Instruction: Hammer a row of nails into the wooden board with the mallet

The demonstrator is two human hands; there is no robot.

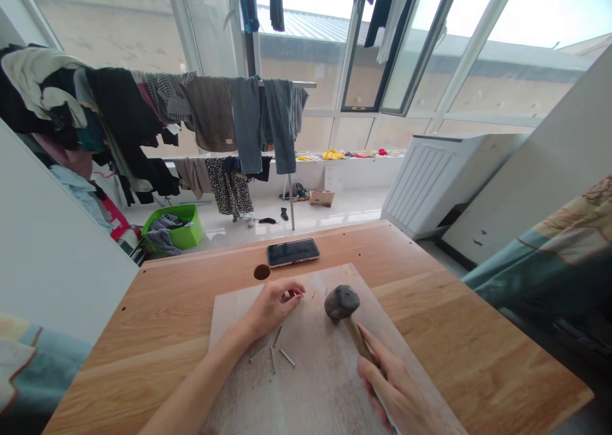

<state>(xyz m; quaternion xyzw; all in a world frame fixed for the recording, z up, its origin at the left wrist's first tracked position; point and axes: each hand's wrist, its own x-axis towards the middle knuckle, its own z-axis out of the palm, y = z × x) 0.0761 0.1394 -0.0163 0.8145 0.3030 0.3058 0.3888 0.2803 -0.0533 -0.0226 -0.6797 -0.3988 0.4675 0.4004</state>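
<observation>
My right hand [399, 393] is closed around the wooden handle of a hammer [342, 303], whose dark round head hovers just above a pale board [315, 384]. My left hand [275, 304] rests on the board to the left of the hammer head, its fingertips pinched together; a small nail seems to stand between them, with a bit of red showing. Several loose nails [280, 352] lie on the board below the left hand.
The board lies on a wooden table [162, 320] with a round hole [261, 272] and a dark phone [292, 252] at its far edge. Beyond stand a laden clothes rack [191, 113], a green laundry basket [184, 234], and a white cabinet [430, 180].
</observation>
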